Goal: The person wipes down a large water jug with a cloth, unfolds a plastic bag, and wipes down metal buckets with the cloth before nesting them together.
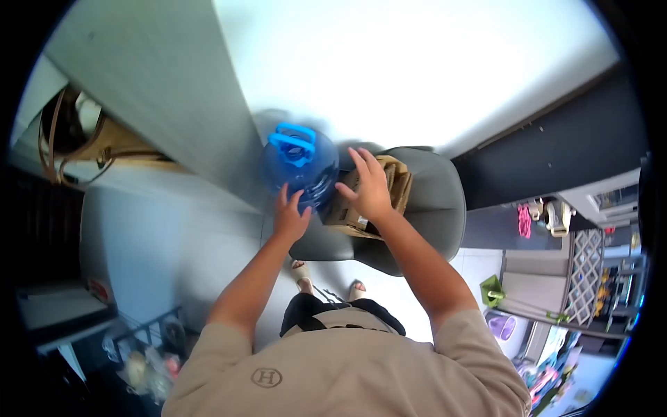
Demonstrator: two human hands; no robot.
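A large blue water bottle (316, 174) with a light-blue carrying handle (293, 139) stands by the wall. My left hand (290, 217) is at the near side of the bottle, its fingers apart; whether the fingertips touch it I cannot tell. Over an open cardboard box (399, 186), just right of the bottle, is my right hand (369, 186), fingers spread and nothing held. The box rests on a grey chair (438, 201). What is inside the box is mostly hidden by my right hand.
At the left, a brown bag (114, 142) lies on a shelf beside a grey panel (160, 76). A dark panel (556, 132) runs along the right. Lower right are a green dustpan (492, 292) and a purple basket (501, 325). Plastic bags (146, 372) lie lower left.
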